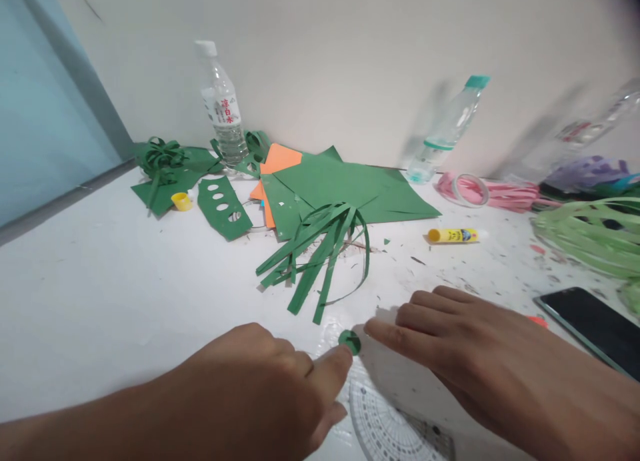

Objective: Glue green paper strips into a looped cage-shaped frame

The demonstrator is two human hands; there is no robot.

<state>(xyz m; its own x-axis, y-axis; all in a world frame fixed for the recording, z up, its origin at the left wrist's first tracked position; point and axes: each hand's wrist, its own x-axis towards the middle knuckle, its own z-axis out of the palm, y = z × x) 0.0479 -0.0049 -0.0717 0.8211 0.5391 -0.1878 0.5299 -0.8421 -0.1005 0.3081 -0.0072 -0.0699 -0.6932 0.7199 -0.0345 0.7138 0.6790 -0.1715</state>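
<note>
A small green paper circle [349, 342] lies on the white tabletop between my two hands. My left hand [280, 381] rests its index fingertip on the circle's lower edge; the thumb sits apart below and the other fingers are bent, gripping nothing. From the right, my right hand [465, 347] reaches in with its index finger stretched toward the circle, just short of it, and its fingers are open. A clear protractor [387, 424] lies below, between the hands. Just beyond them is a fringed bundle of green paper strips [320, 251].
Behind lie green paper sheets [345, 184], orange paper [283, 158] and a green strip with punched holes [223, 207]. A yellow glue stick [454, 235], its yellow cap [181, 201], a phone [593, 324] and water bottles [225, 111] are around. A wall bounds the back.
</note>
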